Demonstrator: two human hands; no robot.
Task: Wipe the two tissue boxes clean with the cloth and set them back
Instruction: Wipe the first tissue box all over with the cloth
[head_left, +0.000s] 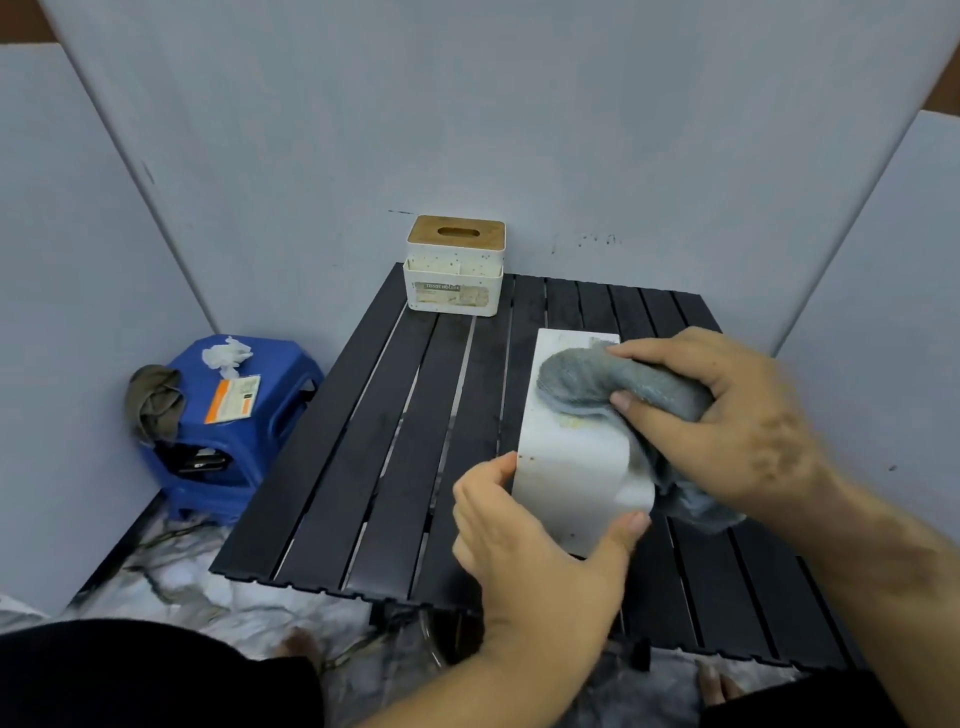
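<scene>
Left hand (524, 525) grips the near box (571, 452) on the counter (363, 467); right hand (727, 421) clutches the cloth (582, 384), rubbing its stained top — wiping underway. Far box (454, 267), at the back edge, looks speckled — probably unwiped.

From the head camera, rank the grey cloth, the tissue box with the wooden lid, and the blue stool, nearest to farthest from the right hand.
1. Grey cloth: held in the right hand.
2. Tissue box with the wooden lid: at the table's far edge, left of the hand.
3. Blue stool: on the floor, far left.
</scene>
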